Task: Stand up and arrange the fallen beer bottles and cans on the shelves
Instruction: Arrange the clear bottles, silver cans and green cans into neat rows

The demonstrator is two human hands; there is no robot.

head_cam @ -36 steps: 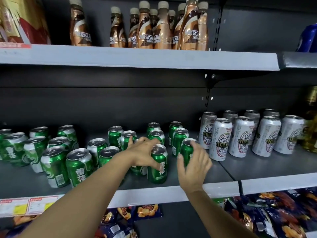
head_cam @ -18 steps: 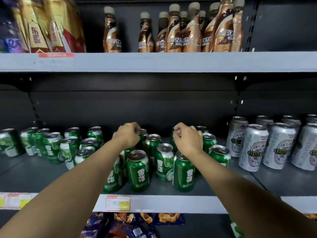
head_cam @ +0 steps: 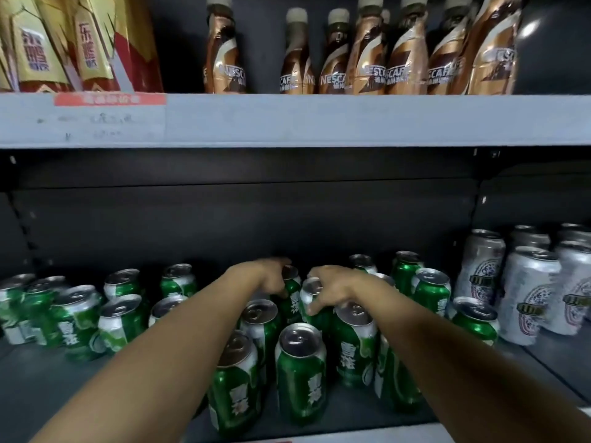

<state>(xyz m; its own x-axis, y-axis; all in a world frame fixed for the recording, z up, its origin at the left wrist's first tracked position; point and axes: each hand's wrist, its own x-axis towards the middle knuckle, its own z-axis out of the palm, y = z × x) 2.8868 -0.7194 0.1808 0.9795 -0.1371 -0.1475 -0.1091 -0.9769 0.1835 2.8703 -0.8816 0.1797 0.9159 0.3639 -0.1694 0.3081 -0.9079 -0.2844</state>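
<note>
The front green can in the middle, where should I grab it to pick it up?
Grab the front green can round its middle, reaching straight in from the front. It stands upright, its front faces open shelf, and other cans crowd close behind and beside it.

Glossy green metal cans; matt grey shelf; shiny plastic-wrapped bottles.

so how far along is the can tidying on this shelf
Done: every green can in view stands upright; none lies fallen. In hand: the left hand grips one can and the right hand another mid-shelf. Left: the left-side cans stand in a loose, uneven cluster, so lining up remains. The silver cans look orderly.
</note>
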